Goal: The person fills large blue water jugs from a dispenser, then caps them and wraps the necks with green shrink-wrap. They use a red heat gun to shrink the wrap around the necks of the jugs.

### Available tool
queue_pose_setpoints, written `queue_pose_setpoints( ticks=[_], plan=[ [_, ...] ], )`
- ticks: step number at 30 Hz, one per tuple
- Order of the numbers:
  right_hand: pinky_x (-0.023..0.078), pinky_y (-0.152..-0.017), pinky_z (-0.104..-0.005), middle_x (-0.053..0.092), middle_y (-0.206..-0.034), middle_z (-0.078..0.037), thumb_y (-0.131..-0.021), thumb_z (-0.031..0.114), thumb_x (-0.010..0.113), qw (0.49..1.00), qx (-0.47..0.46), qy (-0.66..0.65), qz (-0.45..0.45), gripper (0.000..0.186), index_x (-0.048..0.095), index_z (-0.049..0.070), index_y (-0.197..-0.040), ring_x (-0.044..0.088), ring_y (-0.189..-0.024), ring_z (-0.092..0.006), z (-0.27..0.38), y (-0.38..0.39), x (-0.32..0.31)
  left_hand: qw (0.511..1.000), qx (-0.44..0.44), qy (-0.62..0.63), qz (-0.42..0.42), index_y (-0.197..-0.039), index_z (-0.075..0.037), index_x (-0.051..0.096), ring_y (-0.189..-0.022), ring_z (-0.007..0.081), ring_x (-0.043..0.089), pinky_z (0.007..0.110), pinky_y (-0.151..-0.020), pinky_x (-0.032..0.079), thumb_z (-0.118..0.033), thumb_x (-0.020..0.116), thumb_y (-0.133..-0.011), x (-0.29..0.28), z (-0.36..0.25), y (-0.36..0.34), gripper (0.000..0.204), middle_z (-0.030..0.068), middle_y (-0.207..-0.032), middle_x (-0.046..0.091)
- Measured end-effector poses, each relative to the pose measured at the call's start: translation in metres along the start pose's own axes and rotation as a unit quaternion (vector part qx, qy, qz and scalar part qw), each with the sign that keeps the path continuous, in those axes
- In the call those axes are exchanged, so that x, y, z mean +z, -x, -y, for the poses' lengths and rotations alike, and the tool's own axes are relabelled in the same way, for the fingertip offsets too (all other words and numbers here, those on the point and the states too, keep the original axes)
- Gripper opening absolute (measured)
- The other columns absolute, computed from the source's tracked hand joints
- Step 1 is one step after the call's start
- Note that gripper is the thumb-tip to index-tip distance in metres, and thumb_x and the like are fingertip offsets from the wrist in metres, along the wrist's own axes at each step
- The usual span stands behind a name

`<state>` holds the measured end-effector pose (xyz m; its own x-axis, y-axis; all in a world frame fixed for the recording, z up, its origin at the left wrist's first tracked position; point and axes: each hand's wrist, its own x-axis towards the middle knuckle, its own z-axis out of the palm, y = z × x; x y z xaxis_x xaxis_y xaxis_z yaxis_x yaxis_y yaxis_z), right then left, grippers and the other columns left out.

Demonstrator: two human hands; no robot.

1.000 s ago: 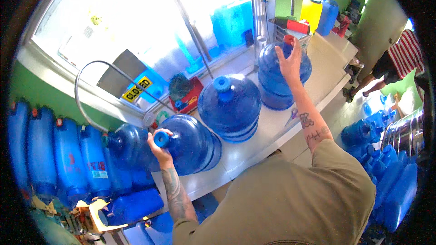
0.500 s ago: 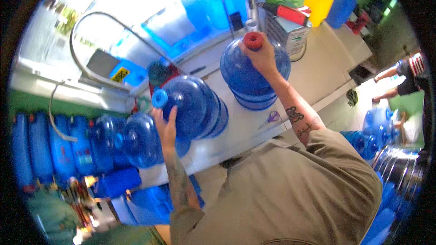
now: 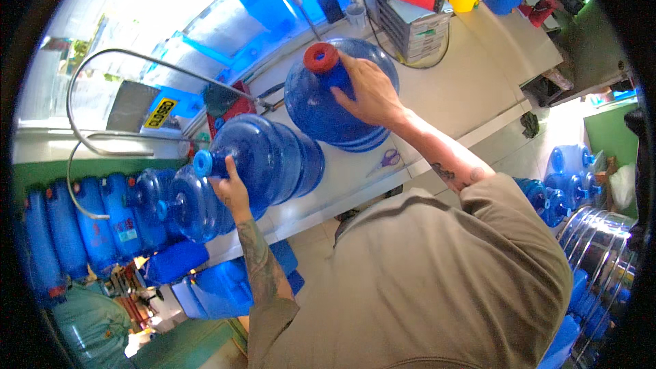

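Bright overall, daylight pouring in from the window (image 3: pixel 126 7) at 10 to 11 o'clock — patches blown out white, detail outside washed away. Blue bottles (image 3: pixel 256 157) between 9 and 12 o'clock carry small shiny highlights. Tabletop (image 3: pixel 482 82) at 2 o'clock pale, well lit; glare on the floor (image 3: pixel 502 154) near 3. Metal rings (image 3: pixel 591 249) at 4 glint hard. Soft fold shadows on the shirt (image 3: pixel 424 280), 5 o'clock. Dimmer toward far 2 and 8. Fisheye bows straight edges; black rim all round. Centre fairly sharp, clutter at 8 soft — hard to make out.
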<state>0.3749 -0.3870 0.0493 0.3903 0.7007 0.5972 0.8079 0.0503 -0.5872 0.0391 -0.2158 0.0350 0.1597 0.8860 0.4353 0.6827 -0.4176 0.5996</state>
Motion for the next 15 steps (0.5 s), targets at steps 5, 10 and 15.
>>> queue_pose_setpoints(
  ticks=[5, 10, 15],
  plan=[
    [0.04, -0.11, -0.0443, 0.058, -0.136, -0.016, -0.096, 0.028, 0.058, 1.0, -0.019, -0.002, 0.017, 0.046, 0.054, 0.009, -0.138, 0.053, -0.129, -0.035, -0.109, 0.041, -0.009, 0.998, 0.026, 0.054, 0.009, -0.121, 0.009, 0.057, -0.108, 0.0396, 0.062, 0.046, -0.095, 0.045, -0.045, 0.063, -0.097, -0.001, 0.003, -0.001, 0.059, 0.0274, -0.117, 0.064],
    [0.05, -0.097, -0.0457, 0.064, -0.125, -0.021, -0.096, 0.031, 0.054, 0.935, 0.299, 0.17, 0.085, 0.046, 0.053, 0.012, -0.138, 0.062, -0.113, -0.0396, -0.264, 0.08, -0.005, 0.997, 0.018, 0.075, 0.0, -0.116, 0.009, 0.061, -0.104, 0.0404, 0.063, 0.048, -0.092, 0.045, -0.043, 0.063, -0.097, 0.001, -0.003, -0.001, 0.055, 0.0269, -0.114, 0.066],
    [0.054, -0.089, -0.0492, 0.066, -0.118, -0.022, -0.092, 0.023, 0.054, 0.878, 0.357, 0.273, 0.165, 0.053, 0.046, 0.014, -0.144, 0.066, -0.106, -0.0376, -0.364, 0.108, -0.004, 0.999, -0.028, -0.037, -0.011, -0.111, 0.01, 0.063, -0.102, 0.0389, 0.064, 0.047, -0.091, 0.046, -0.043, 0.063, -0.097, 0.002, -0.001, -0.001, 0.054, 0.0273, -0.11, 0.067]
  ],
)
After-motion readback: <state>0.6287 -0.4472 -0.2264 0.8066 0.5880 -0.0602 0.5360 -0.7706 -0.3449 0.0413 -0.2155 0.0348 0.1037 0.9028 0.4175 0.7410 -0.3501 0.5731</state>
